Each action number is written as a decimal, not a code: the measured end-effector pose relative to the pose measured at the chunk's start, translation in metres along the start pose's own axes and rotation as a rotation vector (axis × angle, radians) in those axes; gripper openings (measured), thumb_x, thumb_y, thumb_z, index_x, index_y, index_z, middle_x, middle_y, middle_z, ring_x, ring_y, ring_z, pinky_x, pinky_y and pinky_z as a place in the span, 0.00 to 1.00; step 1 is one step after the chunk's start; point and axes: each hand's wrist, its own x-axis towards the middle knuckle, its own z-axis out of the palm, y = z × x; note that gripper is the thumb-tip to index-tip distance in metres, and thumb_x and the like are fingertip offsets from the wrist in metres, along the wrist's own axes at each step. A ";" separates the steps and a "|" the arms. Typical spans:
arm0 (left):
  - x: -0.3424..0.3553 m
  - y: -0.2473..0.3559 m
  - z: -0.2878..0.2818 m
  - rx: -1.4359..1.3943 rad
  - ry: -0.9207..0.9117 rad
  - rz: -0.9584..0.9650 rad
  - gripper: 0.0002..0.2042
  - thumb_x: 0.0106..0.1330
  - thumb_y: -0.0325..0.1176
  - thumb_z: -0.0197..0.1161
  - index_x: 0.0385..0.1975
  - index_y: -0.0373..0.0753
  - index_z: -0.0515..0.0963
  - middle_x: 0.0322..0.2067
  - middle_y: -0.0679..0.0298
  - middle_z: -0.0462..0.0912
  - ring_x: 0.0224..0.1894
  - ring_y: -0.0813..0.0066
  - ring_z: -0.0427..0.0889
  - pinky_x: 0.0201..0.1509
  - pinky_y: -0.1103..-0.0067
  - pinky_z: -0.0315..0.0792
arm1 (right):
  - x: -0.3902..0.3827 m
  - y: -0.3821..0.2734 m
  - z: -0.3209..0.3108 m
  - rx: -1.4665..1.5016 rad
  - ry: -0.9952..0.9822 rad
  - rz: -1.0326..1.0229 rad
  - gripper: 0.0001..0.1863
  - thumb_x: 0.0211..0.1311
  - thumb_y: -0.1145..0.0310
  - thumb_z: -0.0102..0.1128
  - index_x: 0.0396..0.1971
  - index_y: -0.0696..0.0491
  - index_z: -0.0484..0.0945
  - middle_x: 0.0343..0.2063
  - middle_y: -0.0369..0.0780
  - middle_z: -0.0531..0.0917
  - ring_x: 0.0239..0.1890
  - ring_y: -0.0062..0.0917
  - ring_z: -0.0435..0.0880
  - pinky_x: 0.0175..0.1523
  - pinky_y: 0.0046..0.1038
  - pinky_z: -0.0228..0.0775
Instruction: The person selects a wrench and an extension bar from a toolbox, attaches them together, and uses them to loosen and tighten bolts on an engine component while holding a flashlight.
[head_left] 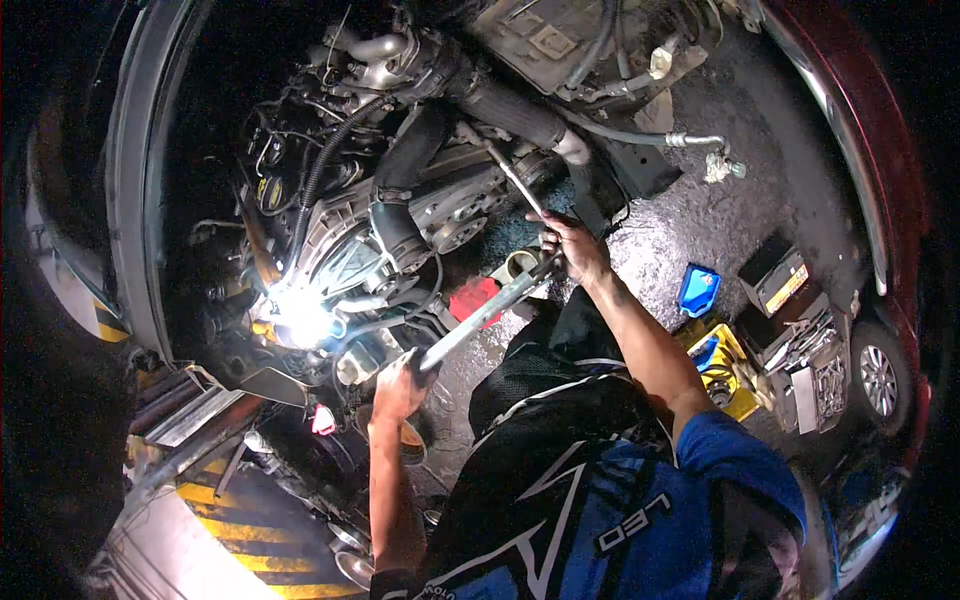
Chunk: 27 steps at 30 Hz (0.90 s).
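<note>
My left hand (400,388) is closed around the lower end of a long metal breaker bar (482,318). The bar slants up and to the right, toward my right hand (577,250). There my right fingers wrap the joint between the bar and a slim extension bar (517,182). That extension runs up and left to the side of the engine (462,232), where its far tip is hard to make out among the dark parts. Thick black hoses (408,165) pass close to the tip.
A glaring work light (305,318) sits at the engine's left. On the wet floor at right are a blue container (699,290), a yellow tray (738,385) and an open toolbox of wrenches (822,365). A red object (473,300) lies behind the bar; a dark red vehicle (850,110) stands far right.
</note>
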 end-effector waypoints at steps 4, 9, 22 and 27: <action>0.017 -0.012 0.022 -0.034 -0.036 -0.030 0.18 0.58 0.48 0.64 0.36 0.39 0.78 0.29 0.50 0.82 0.32 0.48 0.82 0.37 0.62 0.75 | 0.002 -0.005 -0.008 -0.077 0.043 0.006 0.16 0.67 0.53 0.56 0.40 0.50 0.82 0.18 0.23 0.60 0.20 0.09 0.60 0.26 0.12 0.53; 0.033 -0.017 0.033 0.079 -0.288 -0.236 0.18 0.58 0.49 0.64 0.29 0.38 0.82 0.26 0.48 0.83 0.30 0.47 0.83 0.36 0.60 0.77 | 0.013 0.004 -0.002 -0.167 0.303 -0.042 0.14 0.62 0.55 0.64 0.34 0.51 0.80 0.15 0.23 0.66 0.16 0.09 0.60 0.22 0.14 0.52; 0.049 -0.047 0.059 0.107 -0.254 -0.197 0.18 0.57 0.49 0.60 0.26 0.38 0.83 0.24 0.49 0.83 0.28 0.50 0.84 0.35 0.62 0.78 | 0.024 0.022 -0.005 -0.161 0.535 -0.220 0.13 0.56 0.58 0.71 0.28 0.52 0.80 0.19 0.29 0.76 0.17 0.12 0.67 0.22 0.17 0.59; 0.051 -0.056 0.074 0.127 -0.258 -0.218 0.19 0.57 0.49 0.59 0.27 0.37 0.82 0.26 0.48 0.83 0.30 0.50 0.84 0.36 0.62 0.78 | 0.021 0.021 -0.008 -0.223 0.492 -0.183 0.18 0.55 0.52 0.70 0.29 0.53 0.80 0.18 0.29 0.75 0.18 0.13 0.69 0.24 0.19 0.59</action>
